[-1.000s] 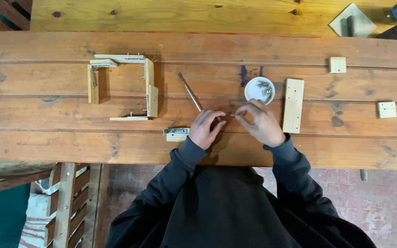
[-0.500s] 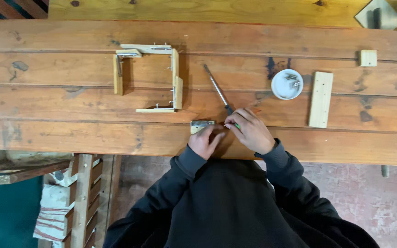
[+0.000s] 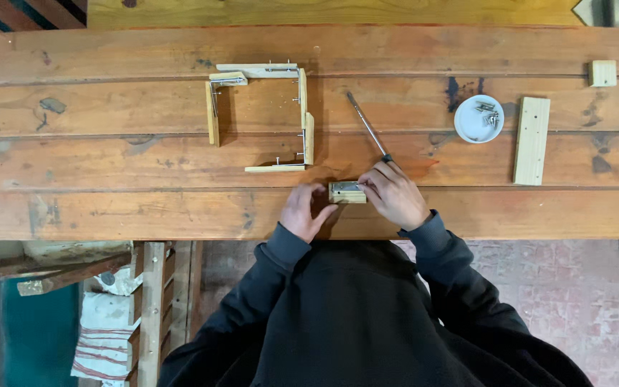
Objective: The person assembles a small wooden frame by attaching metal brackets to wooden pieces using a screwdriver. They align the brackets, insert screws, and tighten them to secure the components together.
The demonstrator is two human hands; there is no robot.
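A small wooden block with a metal bracket lies on the wooden workbench near its front edge. My left hand touches the block's left end with its fingertips. My right hand holds a screwdriver, whose metal shaft points up and to the left, and its fingers rest at the block's right end. Just beyond the block stands an open square frame of wooden strips joined by metal brackets.
A white dish holding screws sits to the right, beside a flat wooden strip with holes. A small wooden cube lies at the far right. Below the bench edge are wooden slats and cloth.
Both hands shifted left along the bench front, away from the white dish. My left hand now reaches the small block, and the right hand brings the screwdriver beside it.
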